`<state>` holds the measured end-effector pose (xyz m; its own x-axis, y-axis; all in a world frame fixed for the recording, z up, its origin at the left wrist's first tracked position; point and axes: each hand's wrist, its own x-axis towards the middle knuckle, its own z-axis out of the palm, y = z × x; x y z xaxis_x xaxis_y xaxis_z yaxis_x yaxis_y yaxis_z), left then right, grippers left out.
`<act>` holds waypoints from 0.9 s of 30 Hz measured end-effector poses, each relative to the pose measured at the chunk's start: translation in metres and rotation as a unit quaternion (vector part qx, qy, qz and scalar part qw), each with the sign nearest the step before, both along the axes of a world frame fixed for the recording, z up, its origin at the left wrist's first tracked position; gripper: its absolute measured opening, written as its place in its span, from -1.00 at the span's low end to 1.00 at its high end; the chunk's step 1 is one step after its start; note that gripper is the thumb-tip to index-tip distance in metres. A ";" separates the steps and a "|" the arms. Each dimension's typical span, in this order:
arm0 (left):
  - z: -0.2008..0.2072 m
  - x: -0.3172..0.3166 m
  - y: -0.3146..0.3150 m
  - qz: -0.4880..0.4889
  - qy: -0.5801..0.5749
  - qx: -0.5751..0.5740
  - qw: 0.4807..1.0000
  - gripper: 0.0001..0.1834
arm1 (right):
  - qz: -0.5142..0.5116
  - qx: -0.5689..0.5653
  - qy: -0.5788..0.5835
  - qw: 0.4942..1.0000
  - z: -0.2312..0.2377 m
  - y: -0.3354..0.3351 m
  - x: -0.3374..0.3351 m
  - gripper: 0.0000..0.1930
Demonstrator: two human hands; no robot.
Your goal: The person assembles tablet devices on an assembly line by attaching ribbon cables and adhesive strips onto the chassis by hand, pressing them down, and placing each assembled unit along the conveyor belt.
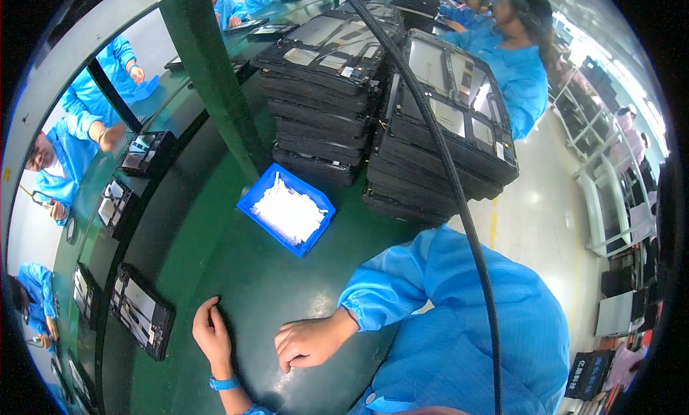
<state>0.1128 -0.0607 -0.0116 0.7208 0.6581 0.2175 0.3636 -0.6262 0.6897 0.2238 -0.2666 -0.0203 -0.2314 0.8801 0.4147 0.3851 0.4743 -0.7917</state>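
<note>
My left hand [212, 336], with a blue band at the wrist, rests on the green worktop [244, 275] by its left edge. Its fingers are slightly bent and a little apart, with nothing visible in them. To its right, my right hand [310, 342] lies on the same surface, fingers curled down and no object showing. Beyond both hands stands a blue bin [321, 230] filled with small white pieces [288, 208]. A flat black device panel [141, 313] lies left of my left hand, on the dark conveyor strip, untouched.
Two tall stacks of black device panels, a left stack [323, 103] and a right stack [438, 149], stand at the back. A green post [215, 78] rises behind the bin. A black cable [459, 192] crosses the view. Co-workers in blue sit across the line; another person [513, 63] is at back right.
</note>
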 end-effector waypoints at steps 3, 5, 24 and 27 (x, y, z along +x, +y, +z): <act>0.001 0.000 0.000 -0.004 -0.006 -0.004 1.000 -0.79 | 0.003 -0.003 0.003 1.000 0.000 0.000 0.000 -0.88; 0.005 0.001 -0.003 -0.006 -0.007 -0.001 1.000 -0.79 | 0.005 0.002 0.003 1.000 0.000 0.000 0.000 -0.89; 0.006 -0.001 -0.002 -0.019 -0.037 0.018 0.999 -0.78 | 0.001 0.015 0.010 1.000 0.004 0.000 -0.002 -0.91; 0.008 -0.001 -0.004 -0.014 -0.028 0.013 0.999 -0.78 | 0.003 0.008 0.007 1.000 0.004 0.000 -0.002 -0.90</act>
<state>0.1123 -0.0643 -0.0036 0.7255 0.6308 0.2752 0.3064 -0.6541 0.6916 0.2219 -0.2668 -0.0160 -0.2306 0.8720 0.4319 0.3713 0.4891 -0.7892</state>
